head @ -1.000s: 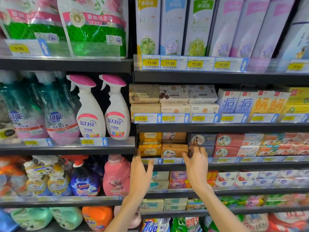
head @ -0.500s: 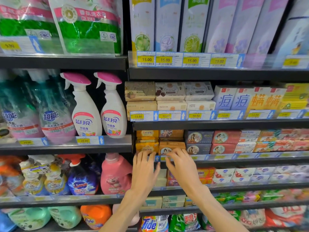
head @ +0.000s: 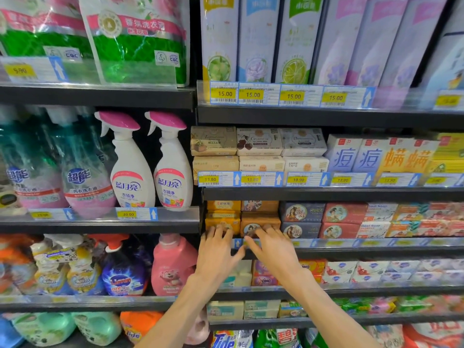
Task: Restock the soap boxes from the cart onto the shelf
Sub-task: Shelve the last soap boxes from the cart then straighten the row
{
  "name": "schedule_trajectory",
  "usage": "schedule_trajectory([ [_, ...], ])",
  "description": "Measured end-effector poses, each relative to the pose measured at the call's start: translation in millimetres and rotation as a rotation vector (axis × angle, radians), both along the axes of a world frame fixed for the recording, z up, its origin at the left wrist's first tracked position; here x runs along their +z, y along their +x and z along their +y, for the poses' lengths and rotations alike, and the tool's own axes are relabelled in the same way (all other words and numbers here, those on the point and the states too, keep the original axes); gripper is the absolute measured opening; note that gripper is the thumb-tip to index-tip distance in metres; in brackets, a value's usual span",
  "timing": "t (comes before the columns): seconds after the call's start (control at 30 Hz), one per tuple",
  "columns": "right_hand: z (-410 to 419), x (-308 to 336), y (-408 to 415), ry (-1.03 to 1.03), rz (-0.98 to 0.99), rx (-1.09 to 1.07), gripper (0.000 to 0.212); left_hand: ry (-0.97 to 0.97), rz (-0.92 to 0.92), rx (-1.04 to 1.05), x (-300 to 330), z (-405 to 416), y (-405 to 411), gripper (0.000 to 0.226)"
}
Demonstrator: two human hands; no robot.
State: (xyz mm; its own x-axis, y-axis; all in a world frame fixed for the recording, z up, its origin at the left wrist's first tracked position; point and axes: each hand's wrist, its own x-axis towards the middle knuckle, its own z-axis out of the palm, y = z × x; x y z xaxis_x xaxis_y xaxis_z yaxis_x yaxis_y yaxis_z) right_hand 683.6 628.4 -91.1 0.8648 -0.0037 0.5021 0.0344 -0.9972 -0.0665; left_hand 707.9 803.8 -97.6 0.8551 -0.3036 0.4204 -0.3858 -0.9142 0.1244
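Both my hands reach to the third shelf (head: 351,251) of soap boxes. My left hand (head: 217,249) lies with straight fingers against the front of the yellow soap boxes (head: 222,218). My right hand (head: 272,246) touches the front of the brown soap box (head: 259,221) beside them, fingers spread. Another brown box and a yellow box sit stacked above these. Neither hand holds a box. The cart is out of view.
Blue and red soap boxes (head: 324,219) fill the shelf to the right. White spray bottles (head: 150,167) stand on the left bay. More soap (head: 258,149) sits on the shelf above, with detergent bottles (head: 173,267) and boxes below.
Both hands have drawn together: the right hand slid left from the blue boxes to the brown box, and the left rose to the yellow boxes. The camera moved closer.
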Motion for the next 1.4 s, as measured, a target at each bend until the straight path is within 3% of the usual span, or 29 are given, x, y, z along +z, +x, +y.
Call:
schedule_trajectory([
  [0.43,4,7,-12,0.052,0.023,0.035,0.037,-0.027,-0.026,-0.022,8,4,-17,0.051],
  [0.67,24,16,-35,0.112,0.067,0.374,0.025,-0.162,-0.073,-0.008,4,29,-82,0.042],
  [0.97,127,5,-77,0.096,0.199,0.892,0.037,-0.141,-0.039,0.503,-17,138,-229,0.046],
  [1.17,246,4,-128,-0.023,0.302,1.200,0.053,-0.083,0.023,0.853,-19,229,-356,0.050],
  [1.4,405,8,-207,-0.115,0.268,1.487,0.051,-0.043,-0.007,1.134,-20,332,-482,0.055],
])
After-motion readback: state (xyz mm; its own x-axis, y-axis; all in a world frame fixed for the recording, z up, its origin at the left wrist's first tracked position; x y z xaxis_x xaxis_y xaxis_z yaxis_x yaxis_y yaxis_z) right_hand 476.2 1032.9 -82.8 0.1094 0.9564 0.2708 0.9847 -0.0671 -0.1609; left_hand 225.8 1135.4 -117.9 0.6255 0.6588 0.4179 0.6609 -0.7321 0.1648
